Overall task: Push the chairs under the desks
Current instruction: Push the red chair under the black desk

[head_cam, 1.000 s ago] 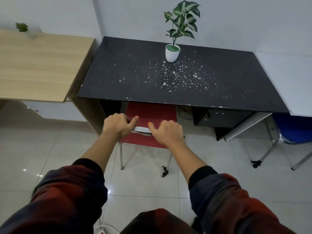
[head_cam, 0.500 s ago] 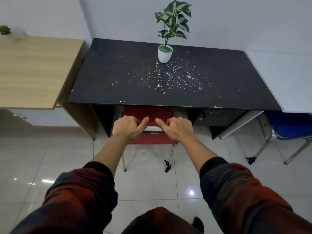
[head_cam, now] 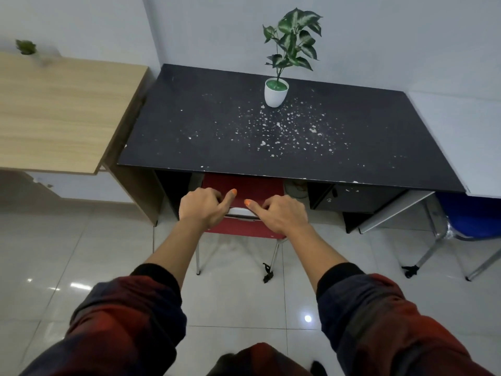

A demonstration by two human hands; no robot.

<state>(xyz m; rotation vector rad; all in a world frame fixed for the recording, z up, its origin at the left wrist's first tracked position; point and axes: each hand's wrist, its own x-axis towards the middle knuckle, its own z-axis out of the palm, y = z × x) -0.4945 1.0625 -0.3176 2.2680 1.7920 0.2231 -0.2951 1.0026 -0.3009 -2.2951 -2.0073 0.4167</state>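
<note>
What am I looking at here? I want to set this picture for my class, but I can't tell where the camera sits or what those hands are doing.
No machine here: the camera is worn on a person's head, looking forward and down, so the arms entering from below are the wearer's own. The left hand and the right hand both grip the top of the backrest of a red chair, whose seat is already partly under the black desk. On that desk stand a potted plant and scattered white flecks. A wooden desk is at the left, and a blue chair sits at the right edge.
</note>
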